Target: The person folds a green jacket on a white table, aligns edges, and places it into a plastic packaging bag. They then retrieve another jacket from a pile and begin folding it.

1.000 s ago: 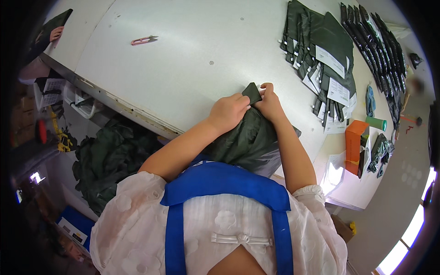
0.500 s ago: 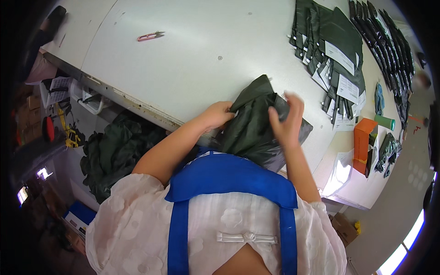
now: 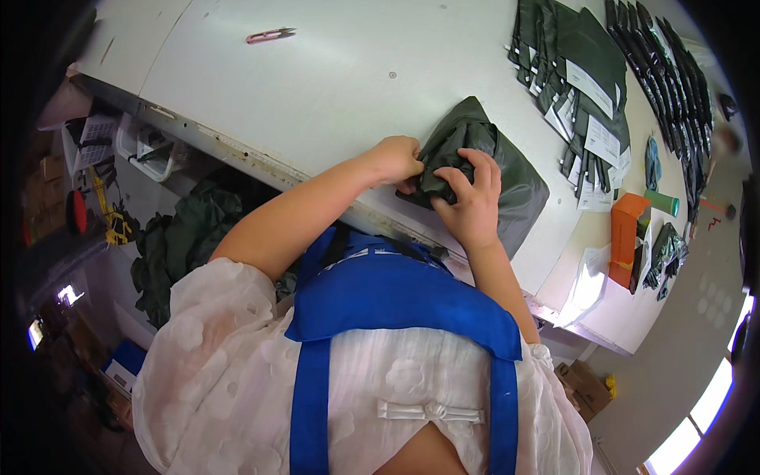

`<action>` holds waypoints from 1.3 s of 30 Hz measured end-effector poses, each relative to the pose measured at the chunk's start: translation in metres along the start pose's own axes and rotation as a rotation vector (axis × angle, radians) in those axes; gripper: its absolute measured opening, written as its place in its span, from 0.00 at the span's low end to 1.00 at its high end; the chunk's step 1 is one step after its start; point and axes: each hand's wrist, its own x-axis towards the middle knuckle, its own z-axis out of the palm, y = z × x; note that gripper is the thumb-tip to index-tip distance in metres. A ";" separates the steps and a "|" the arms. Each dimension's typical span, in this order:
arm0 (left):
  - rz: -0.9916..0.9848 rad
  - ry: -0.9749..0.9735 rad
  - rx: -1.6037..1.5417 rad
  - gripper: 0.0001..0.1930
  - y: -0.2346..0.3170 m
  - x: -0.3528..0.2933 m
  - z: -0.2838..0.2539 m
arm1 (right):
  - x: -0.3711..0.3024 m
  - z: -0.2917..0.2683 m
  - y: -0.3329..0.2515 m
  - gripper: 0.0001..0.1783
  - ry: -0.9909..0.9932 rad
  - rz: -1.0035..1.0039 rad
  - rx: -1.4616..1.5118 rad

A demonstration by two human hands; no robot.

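Note:
A dark green fabric piece (image 3: pixel 518 186), thin and slightly shiny, lies bunched on the white table near its front edge. One pointed corner sticks out on the far side, and a wider, flatter part spreads to the right. My left hand (image 3: pixel 398 162) pinches the fabric at its left side, with the fingertips partly hidden in the folds. On top, my right hand (image 3: pixel 473 198) has its fingers bent around a gathered fold in the middle. Its thumb and fingertips press into the cloth.
Pink-handled thread snips (image 3: pixel 271 36) lie on the table (image 3: pixel 317 95) at the far left. Dark green pieces with white labels (image 3: pixel 582 79) are stacked at the right. Beyond are black packages (image 3: pixel 661 79), an orange box (image 3: pixel 628 237) and a green roll (image 3: pixel 662 203). Below the left edge hangs more green fabric (image 3: pixel 186 245).
The fabric that draped over the front edge is now gathered up onto the table. My right hand, raised and blurred before, has come down and closed on it. My left hand still grips its left side.

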 end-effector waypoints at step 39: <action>0.561 0.513 0.722 0.14 0.002 0.006 0.025 | 0.019 0.006 0.045 0.42 -0.221 0.040 0.044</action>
